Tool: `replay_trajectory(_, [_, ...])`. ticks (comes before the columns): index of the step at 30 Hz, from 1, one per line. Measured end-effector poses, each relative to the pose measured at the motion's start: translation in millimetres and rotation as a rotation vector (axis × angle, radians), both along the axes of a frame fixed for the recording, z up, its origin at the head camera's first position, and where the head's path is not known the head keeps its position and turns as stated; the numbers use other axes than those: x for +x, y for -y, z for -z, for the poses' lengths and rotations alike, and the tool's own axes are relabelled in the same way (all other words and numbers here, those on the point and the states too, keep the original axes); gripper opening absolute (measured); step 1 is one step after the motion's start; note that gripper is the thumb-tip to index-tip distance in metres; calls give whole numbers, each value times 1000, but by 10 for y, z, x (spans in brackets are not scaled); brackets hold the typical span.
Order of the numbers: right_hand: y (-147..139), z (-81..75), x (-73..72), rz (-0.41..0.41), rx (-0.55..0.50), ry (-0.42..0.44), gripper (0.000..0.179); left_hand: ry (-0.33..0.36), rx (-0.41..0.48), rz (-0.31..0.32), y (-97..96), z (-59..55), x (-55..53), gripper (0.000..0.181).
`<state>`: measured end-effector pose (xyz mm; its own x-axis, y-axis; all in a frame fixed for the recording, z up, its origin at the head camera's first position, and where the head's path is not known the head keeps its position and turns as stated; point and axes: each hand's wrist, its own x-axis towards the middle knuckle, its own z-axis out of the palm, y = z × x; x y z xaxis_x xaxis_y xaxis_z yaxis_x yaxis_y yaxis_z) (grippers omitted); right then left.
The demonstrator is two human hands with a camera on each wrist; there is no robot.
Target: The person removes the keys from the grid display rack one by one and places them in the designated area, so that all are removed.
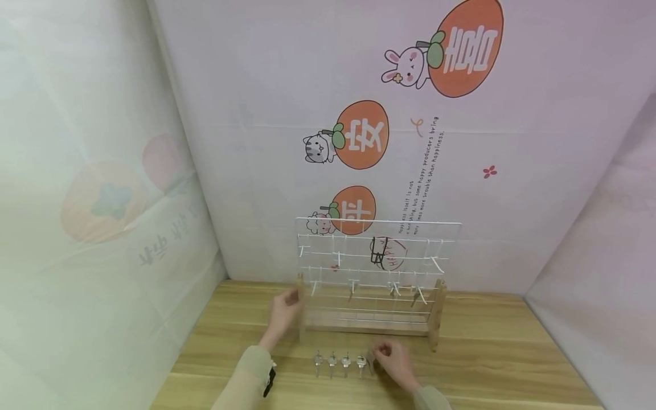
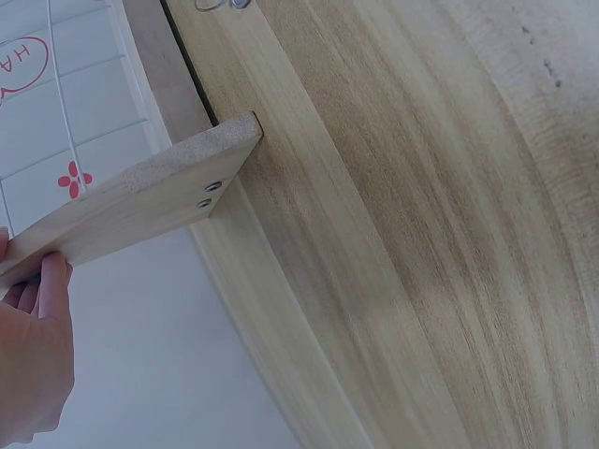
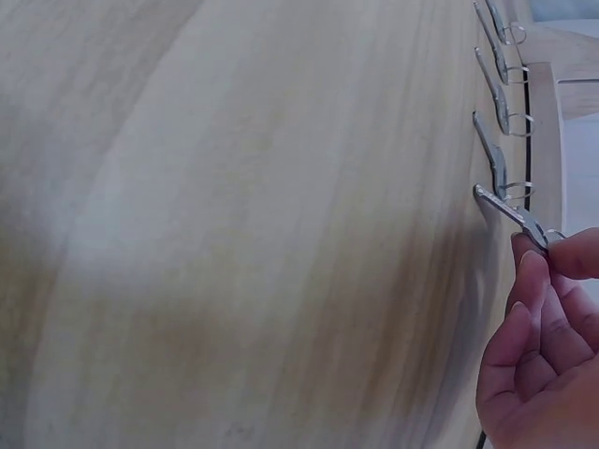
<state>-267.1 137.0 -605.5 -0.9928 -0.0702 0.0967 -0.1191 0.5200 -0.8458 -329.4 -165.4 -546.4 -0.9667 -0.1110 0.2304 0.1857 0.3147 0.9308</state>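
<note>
Cream sleeves (image 1: 243, 376): nearest the camera, entering the head view at seven and five o'clock; a black strap (image 1: 269, 382) sits beside the left one.
Held key (image 3: 505, 210): silver, slanting, at the six o'clock side of the wire rack (image 1: 359, 270), its tip against the wood-grain tabletop (image 1: 487, 341).
Right hand (image 1: 394, 359): grasping that key, thumb and fingertips pinching its ringed end.
Key row (image 1: 346, 362): four more silver keys lying side by side, running from the held one toward nine o'clock, rings pointing to twelve.
Left hand (image 1: 283, 313): at the rack's eight o'clock, grasping the left wooden upright (image 2: 140, 201) by its edge.
Rack: white grid upright between two wooden uprights, with white hooks in two rows.
Hanging keys (image 1: 415, 297): on lower hooks, around four and eight o'clock from the grid's middle; small and blurred.
Black hook (image 1: 378, 250): on the grid, toward twelve.
Backdrop cloth (image 1: 277, 85): white, printed with orange persimmons; a rabbit (image 1: 410, 65) at one o'clock.
</note>
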Motion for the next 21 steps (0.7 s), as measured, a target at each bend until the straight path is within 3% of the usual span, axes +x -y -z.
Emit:
replay_trajectory(10, [-39,42,41,-8,12,2,4,-9,-38,-8,6,16,-6,41])
replay_trajectory(21, [-75,101,41,40,60,-38,3,-9,-26,-15,3,14,-9,40])
